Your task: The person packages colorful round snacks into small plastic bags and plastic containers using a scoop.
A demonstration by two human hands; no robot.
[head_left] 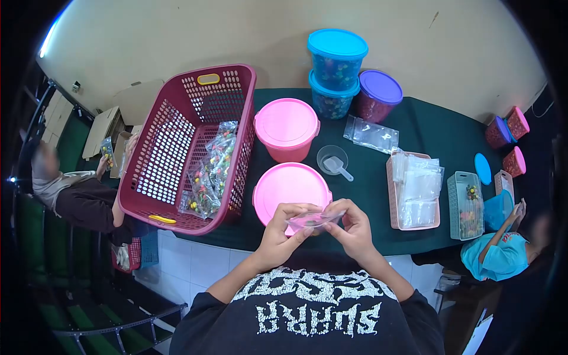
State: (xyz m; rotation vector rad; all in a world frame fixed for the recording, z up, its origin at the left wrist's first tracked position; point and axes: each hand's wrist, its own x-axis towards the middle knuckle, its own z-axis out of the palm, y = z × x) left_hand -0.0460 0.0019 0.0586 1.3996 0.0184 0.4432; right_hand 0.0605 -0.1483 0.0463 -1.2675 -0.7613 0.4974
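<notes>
Between both hands, above the near pink tub (pixel 288 184): small clear bag (pixel 315 220), pinched shut-fingered at its left end by the left hand (pixel 282 228), at its right edge by the right hand (pixel 353 228). Probably light, limp, slippery film; best gripped at the top edges. Further out: clear cup with scoop (pixel 332 160), tray of empty bags (pixel 415 190), maroon basket (pixel 177 148) holding filled packets.

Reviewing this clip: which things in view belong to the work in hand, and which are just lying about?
In use:
left hand and right hand, both gripping the small clear bag
maroon basket with filled bags
pink tray of empty bags
scoop cup

Lying about:
blue tubs
purple tub
loose blue lid
</notes>
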